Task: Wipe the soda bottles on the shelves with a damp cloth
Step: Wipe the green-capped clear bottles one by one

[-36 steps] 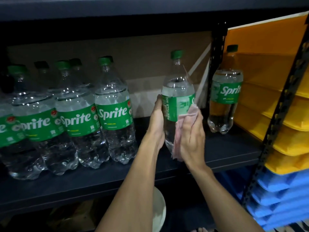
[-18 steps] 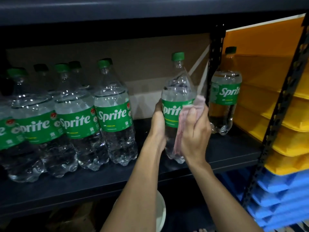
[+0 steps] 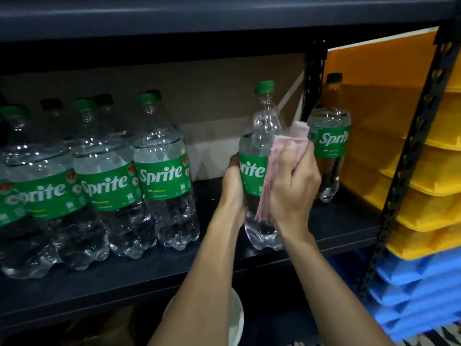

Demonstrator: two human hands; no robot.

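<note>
Soda bottle [image 3: 253, 171], held upright over the front of the dark shelf [image 3: 149, 275], between a row of like bottles [image 3: 162, 176] on the left and a single bottle [image 3: 329, 146] on the right. The left hand [image 3: 232, 188] is curled round its label, the grip closed on it. A pink cloth [image 3: 282, 148] is clutched in the right hand [image 3: 294, 186] and pressed to the bottle's right flank. Both forearms are extended forward.

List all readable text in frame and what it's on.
"Sprite": front-row bottle nearest the held one.
"Sprite": next bottle leftward.
"prite": third bottle leftward, S obscured.
"prite": held bottle, S out of sight.
"Sprit": far-right bottle, end curves away.
Cloth: no text.
Fine print, red badges: too small.
</note>
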